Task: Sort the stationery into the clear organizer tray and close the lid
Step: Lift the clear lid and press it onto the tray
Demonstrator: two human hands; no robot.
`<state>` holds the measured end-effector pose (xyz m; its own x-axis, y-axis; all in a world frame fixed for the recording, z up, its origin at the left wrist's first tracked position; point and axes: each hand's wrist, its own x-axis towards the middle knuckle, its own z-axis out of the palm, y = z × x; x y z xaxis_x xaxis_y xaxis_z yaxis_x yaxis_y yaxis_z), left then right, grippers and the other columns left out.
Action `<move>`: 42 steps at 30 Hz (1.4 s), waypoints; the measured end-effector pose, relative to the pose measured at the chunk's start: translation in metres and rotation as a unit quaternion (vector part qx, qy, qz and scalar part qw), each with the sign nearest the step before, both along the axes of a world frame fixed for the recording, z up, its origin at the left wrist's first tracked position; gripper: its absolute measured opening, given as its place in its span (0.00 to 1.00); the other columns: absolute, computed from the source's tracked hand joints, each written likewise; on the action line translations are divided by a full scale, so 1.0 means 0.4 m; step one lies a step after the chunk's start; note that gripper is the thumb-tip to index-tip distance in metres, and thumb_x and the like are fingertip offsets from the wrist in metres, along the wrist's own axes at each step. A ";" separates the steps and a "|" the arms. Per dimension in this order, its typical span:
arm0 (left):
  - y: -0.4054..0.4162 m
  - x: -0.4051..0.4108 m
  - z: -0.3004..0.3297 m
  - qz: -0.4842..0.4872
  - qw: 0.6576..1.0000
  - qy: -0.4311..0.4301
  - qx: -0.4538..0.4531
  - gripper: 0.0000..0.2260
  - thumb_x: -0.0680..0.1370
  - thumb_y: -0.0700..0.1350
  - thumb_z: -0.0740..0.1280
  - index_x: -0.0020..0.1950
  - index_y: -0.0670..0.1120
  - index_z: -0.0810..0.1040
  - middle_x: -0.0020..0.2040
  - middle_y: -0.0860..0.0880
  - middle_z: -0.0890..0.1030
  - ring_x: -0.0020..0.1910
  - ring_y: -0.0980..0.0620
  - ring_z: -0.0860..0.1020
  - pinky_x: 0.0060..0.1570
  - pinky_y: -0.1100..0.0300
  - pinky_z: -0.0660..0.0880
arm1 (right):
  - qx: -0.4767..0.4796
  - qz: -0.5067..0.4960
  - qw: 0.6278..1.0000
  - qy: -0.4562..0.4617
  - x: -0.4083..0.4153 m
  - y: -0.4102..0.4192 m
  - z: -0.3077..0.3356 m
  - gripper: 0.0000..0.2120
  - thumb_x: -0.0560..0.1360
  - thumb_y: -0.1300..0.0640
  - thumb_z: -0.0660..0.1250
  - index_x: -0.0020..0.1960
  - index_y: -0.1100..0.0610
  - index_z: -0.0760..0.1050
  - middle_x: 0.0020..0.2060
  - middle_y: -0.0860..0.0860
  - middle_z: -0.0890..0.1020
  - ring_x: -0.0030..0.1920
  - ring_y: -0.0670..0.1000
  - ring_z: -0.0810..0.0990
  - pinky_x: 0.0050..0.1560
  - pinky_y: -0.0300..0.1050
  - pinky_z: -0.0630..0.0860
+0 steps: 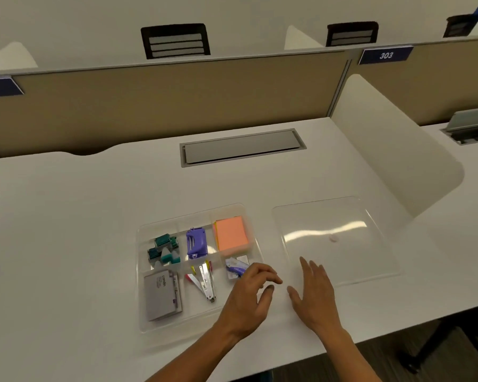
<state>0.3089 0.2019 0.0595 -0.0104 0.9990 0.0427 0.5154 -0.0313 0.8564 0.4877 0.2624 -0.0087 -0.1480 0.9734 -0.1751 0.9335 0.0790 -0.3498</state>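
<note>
My left hand (250, 295) hovers loosely curled and empty over the clear plastic tray (146, 326). My right hand (313, 290) lies flat, fingers spread, beside the glossy transparent lid (331, 238).

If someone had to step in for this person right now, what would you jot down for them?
Left hand: empty, fingers loosely curled over the near right corner of the organizer tray.
Right hand: empty, open and flat, between the tray and the lid.
Done: every compartment is filled, including the orange sticky notes, purple punch and grey box.
Left: the lid lies flat on the desk, right of the tray. Put it on and close it.
</note>
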 end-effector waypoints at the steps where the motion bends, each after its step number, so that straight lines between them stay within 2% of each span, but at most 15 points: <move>1: 0.011 0.019 0.007 -0.013 1.000 -0.002 -0.009 0.09 0.79 0.46 0.63 0.56 0.53 0.79 0.57 0.62 0.72 0.58 0.66 0.72 0.57 0.73 0.71 | -0.009 0.013 0.999 -0.029 0.009 -0.005 -0.005 0.36 0.78 0.38 0.58 0.79 0.47 0.47 0.80 0.52 0.48 0.79 0.56 0.46 0.76 0.52 0.47; 3: 0.030 0.056 0.021 -0.039 0.999 -0.003 -0.026 0.09 0.80 0.46 0.62 0.58 0.53 0.79 0.58 0.61 0.72 0.58 0.66 0.72 0.56 0.73 0.71 | -0.010 0.027 0.999 -0.046 0.018 -0.016 -0.006 0.35 0.78 0.36 0.56 0.79 0.46 0.47 0.80 0.52 0.45 0.79 0.56 0.43 0.76 0.53 0.45; 5: 0.044 0.093 0.029 -0.061 0.997 -0.008 -0.049 0.11 0.80 0.48 0.62 0.60 0.53 0.77 0.61 0.59 0.73 0.59 0.64 0.73 0.58 0.71 0.72 | -0.020 0.017 0.999 -0.025 0.020 -0.033 0.009 0.34 0.78 0.37 0.57 0.79 0.46 0.48 0.80 0.51 0.46 0.79 0.55 0.44 0.76 0.52 0.45; 8: 0.054 0.147 0.014 -0.091 0.991 0.032 -0.097 0.15 0.80 0.50 0.61 0.67 0.55 0.72 0.68 0.58 0.71 0.65 0.61 0.70 0.68 0.67 0.66 | -0.039 -0.016 0.999 0.016 0.027 -0.068 0.032 0.34 0.79 0.41 0.61 0.79 0.47 0.51 0.79 0.49 0.53 0.79 0.52 0.50 0.78 0.49 0.50; 10: 0.058 0.180 -0.005 -0.100 0.984 0.056 -0.139 0.19 0.81 0.50 0.60 0.72 0.54 0.66 0.74 0.56 0.65 0.71 0.57 0.66 0.72 0.65 0.60 | -0.050 -0.028 0.997 0.061 0.043 -0.080 0.046 0.32 0.79 0.44 0.63 0.78 0.49 0.54 0.78 0.48 0.58 0.77 0.50 0.57 0.76 0.45 0.54; 12: 0.064 0.209 -0.022 -0.082 0.978 0.067 -0.177 0.23 0.81 0.54 0.59 0.75 0.55 0.60 0.78 0.55 0.57 0.76 0.55 0.59 0.73 0.62 0.54 | -0.049 -0.052 0.987 0.143 0.068 -0.072 0.062 0.27 0.79 0.50 0.64 0.75 0.46 0.60 0.74 0.47 0.65 0.72 0.48 0.66 0.72 0.42 0.61; 14: 0.072 0.231 -0.034 -0.056 0.973 0.103 -0.201 0.27 0.80 0.58 0.60 0.77 0.56 0.56 0.80 0.55 0.48 0.78 0.53 0.53 0.75 0.56 0.53 | -0.021 -0.092 0.971 0.217 0.103 -0.050 0.078 0.22 0.80 0.57 0.63 0.71 0.42 0.63 0.71 0.47 0.70 0.65 0.45 0.72 0.66 0.39 0.67; 16: 0.079 0.246 -0.040 -0.027 0.967 0.110 -0.229 0.32 0.78 0.59 0.62 0.78 0.55 0.52 0.80 0.54 0.42 0.79 0.50 0.50 0.76 0.52 0.54 | 0.007 -0.136 0.958 0.254 0.144 -0.022 0.093 0.21 0.80 0.60 0.62 0.70 0.44 0.67 0.68 0.47 0.72 0.59 0.44 0.74 0.61 0.38 0.71; 19: 0.097 0.251 -0.043 0.022 0.962 0.069 -0.265 0.36 0.77 0.59 0.65 0.78 0.53 0.49 0.79 0.52 0.39 0.79 0.48 0.48 0.75 0.51 0.54 | 0.027 -0.161 0.959 0.230 0.211 0.025 0.099 0.21 0.80 0.61 0.64 0.71 0.50 0.67 0.68 0.51 0.71 0.64 0.50 0.73 0.65 0.45 0.71; 22: 0.124 0.245 -0.038 0.045 0.954 0.011 -0.295 0.39 0.77 0.56 0.67 0.79 0.50 0.46 0.79 0.50 0.38 0.79 0.46 0.46 0.75 0.50 0.53 | 0.021 -0.189 0.963 0.192 0.278 0.079 0.089 0.24 0.79 0.59 0.64 0.73 0.52 0.65 0.72 0.55 0.66 0.71 0.56 0.66 0.71 0.53 0.64; 26: 0.153 0.251 -0.027 0.040 0.942 -0.026 -0.333 0.43 0.76 0.55 0.69 0.79 0.50 0.43 0.79 0.48 0.37 0.79 0.44 0.44 0.75 0.47 0.51 | -0.039 -0.252 0.964 0.070 0.337 0.140 0.062 0.32 0.78 0.46 0.65 0.77 0.52 0.57 0.77 0.59 0.55 0.75 0.63 0.54 0.74 0.61 0.56; 30: 0.159 0.257 -0.025 0.056 0.935 -0.059 -0.346 0.43 0.75 0.54 0.70 0.79 0.50 0.44 0.80 0.48 0.39 0.79 0.45 0.45 0.76 0.46 0.52 | -0.073 -0.267 0.961 0.005 0.348 0.164 0.044 0.38 0.76 0.40 0.64 0.78 0.51 0.50 0.77 0.62 0.52 0.75 0.64 0.51 0.73 0.64 0.54; 35: 0.154 0.245 -0.012 0.053 0.940 -0.076 -0.329 0.39 0.75 0.53 0.71 0.78 0.53 0.49 0.80 0.49 0.44 0.78 0.44 0.51 0.74 0.46 0.57 | -0.110 -0.314 0.943 0.017 0.354 0.186 0.065 0.44 0.71 0.37 0.70 0.77 0.51 0.52 0.72 0.62 0.59 0.71 0.65 0.58 0.70 0.63 0.59; 39: 0.149 0.225 0.010 0.029 0.938 -0.082 -0.336 0.29 0.74 0.57 0.69 0.72 0.59 0.62 0.77 0.48 0.54 0.73 0.43 0.61 0.71 0.45 0.65 | -0.121 -0.336 0.926 0.122 0.415 0.213 0.101 0.34 0.72 0.41 0.71 0.74 0.49 0.63 0.68 0.62 0.65 0.66 0.65 0.66 0.65 0.63 0.69; 42: 0.142 0.213 0.035 0.025 0.940 -0.119 -0.317 0.24 0.74 0.56 0.69 0.68 0.59 0.67 0.75 0.49 0.57 0.71 0.46 0.64 0.67 0.51 0.66 | -0.097 -0.359 0.912 0.175 0.462 0.222 0.140 0.29 0.73 0.44 0.71 0.71 0.49 0.68 0.68 0.61 0.69 0.65 0.64 0.70 0.63 0.61 0.72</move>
<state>0.3941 0.2585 0.0734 0.0093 0.8206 -0.5715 0.2934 0.5441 0.7860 0.6727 0.3512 0.0471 0.4358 0.7971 -0.4179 0.5494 -0.6034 -0.5780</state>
